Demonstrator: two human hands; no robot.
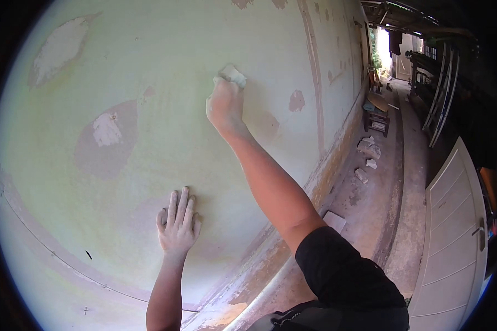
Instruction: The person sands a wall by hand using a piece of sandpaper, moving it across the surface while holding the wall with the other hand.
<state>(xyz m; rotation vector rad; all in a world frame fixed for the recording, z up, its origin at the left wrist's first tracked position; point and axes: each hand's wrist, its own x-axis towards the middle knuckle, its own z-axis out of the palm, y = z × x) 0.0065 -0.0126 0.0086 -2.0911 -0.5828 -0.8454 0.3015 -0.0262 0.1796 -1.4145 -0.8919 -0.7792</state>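
Note:
A pale green wall (171, 66) with bare, patched spots fills most of the view. My right hand (225, 105) is closed in a fist around a whitish folded sheet that looks like sandpaper (233, 76), and presses it to the upper middle of the wall. The sheet's edge sticks out past my knuckles. Lower and to the left, my left hand (178, 225) lies against the wall with its fingers stretched out and apart, holding nothing. Whitish dust coats both hands. Between them the paint looks smeared and pale.
To the right runs a concrete floor (408, 220) with several whitish scraps (369, 148) along the wall. A small stool (376, 120) stands farther back. A white door panel (450, 237) leans at the right, and a ladder (444, 94) stands behind it. A thin cord (52, 254) crosses the lower left wall.

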